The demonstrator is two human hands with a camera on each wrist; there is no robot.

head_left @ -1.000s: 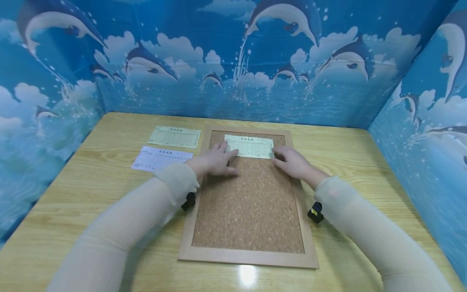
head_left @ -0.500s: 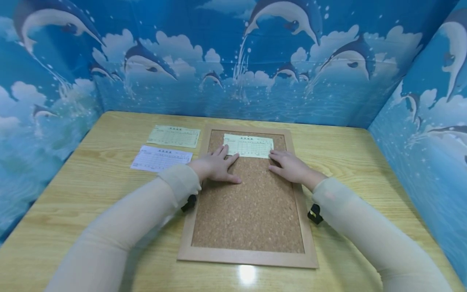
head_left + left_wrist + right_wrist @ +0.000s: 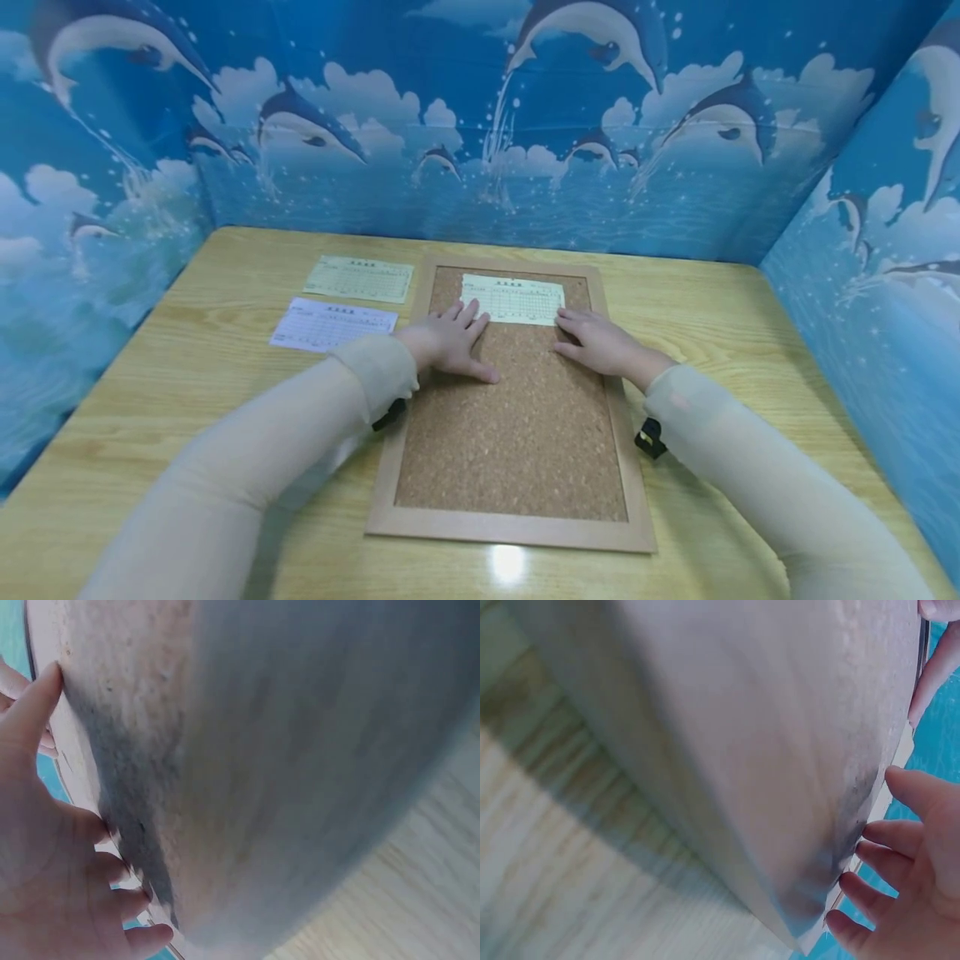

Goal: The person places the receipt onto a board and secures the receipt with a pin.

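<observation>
A pale green printed slip lies near the far end of a wood-framed cork board. My left hand is spread over the board's left side, fingertips at the slip's lower left corner and thumb on the cork. At the slip's lower right corner, the fingertips of my right hand rest with the fingers nearly straight. In the left wrist view the palm of my left hand shows, its fingers extended along the cork. The right wrist view has my right hand, with fingertips touching down at the board.
To the left of the board, a second green slip and a white-lilac slip lie on the light wood table. A blue dolphin-print cloth stands behind the table and on both sides.
Both hands have slid slightly toward me. The right hand's fingers have straightened from the slip's right edge to its lower right corner. The slip stays in about the same place.
</observation>
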